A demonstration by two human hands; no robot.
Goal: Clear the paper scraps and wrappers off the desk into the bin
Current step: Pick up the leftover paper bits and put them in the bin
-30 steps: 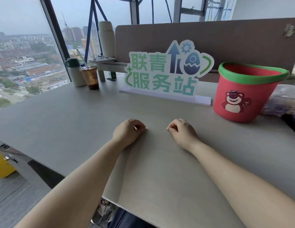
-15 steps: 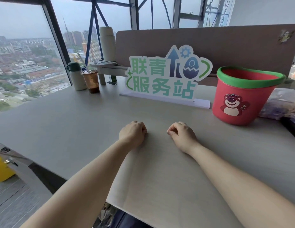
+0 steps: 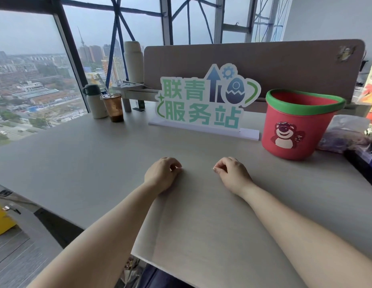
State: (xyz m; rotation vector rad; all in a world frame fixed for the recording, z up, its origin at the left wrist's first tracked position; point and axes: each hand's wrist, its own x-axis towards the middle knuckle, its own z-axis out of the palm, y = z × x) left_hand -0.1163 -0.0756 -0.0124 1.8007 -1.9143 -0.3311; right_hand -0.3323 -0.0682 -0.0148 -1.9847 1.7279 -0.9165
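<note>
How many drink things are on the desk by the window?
3. A white flask with a dark green cap and a plastic cup of brown drink stand together on the desk; a tall cream bottle stands behind on a raised shelf. More may hide behind the sign.

Two bare hands are laid on the pale desk (image 3: 77,163), knuckles up and fingers curled under. The left hand (image 3: 162,173) and the right hand (image 3: 232,173) are set near each other, apart, with bare desk between them. Whether anything is held in them cannot be told. A red bin (image 3: 295,129) with a green rim and a bear picture is stood upright to the right, just beside a standing sign (image 3: 205,102). A white flask (image 3: 94,103) and a plastic cup (image 3: 113,107) are placed by the window (image 3: 31,80).
</note>
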